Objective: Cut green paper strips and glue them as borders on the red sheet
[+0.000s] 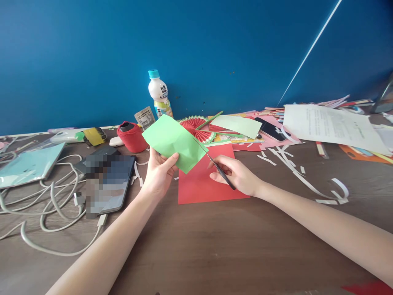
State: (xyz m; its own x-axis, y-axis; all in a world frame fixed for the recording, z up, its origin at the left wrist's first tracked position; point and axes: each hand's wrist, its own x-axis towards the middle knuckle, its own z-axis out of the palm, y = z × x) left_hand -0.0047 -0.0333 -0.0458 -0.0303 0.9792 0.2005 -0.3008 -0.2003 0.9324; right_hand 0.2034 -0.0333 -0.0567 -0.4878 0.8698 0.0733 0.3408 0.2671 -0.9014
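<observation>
My left hand (159,172) is closed on the lower edge of a light green sheet of paper (173,141), held tilted above the table. My right hand (236,174) grips a pair of scissors (219,168) with dark handles. Their blades point up-left and meet the right edge of the green sheet. A thin green strip runs along that edge. Under both hands a red sheet of paper (204,184) lies flat on the brown table (215,241).
A phone (107,184) lies left on tangled white cables (46,205). Behind stand a red cup (132,137), a bottle (159,94) and red pleated paper fans (195,125). White paper strips (307,180), printed sheets (328,125) and coloured scraps cover the right side.
</observation>
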